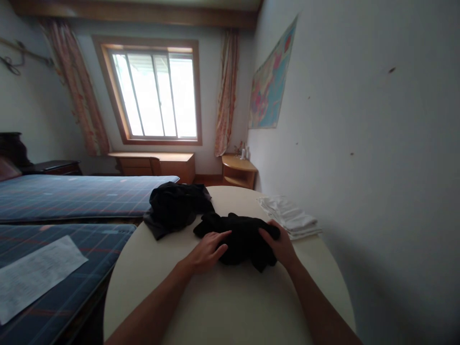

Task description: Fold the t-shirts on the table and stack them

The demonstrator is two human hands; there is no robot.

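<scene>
A crumpled black garment (241, 239) lies on the round, pale table (230, 306); its exact kind cannot be made out. My left hand (208, 249) rests against its near left side, fingers stretched out and thumb apart. At the garment's right end, my right hand (280, 242) has thumb and fingers closed around the cloth. Just beyond, to the left, sits a second heap of black clothing (176, 203), loosely bunched. Folded white cloth (287, 215) lies flat near the table's right edge, beyond my right hand.
The white wall (377, 182) runs close along the table's right side. Beds with blue checked mattresses (72, 196) stand to the left, and a sheet of paper (39, 273) lies on the nearer one. A corner shelf (239, 165) and low desk (172, 160) stand beyond.
</scene>
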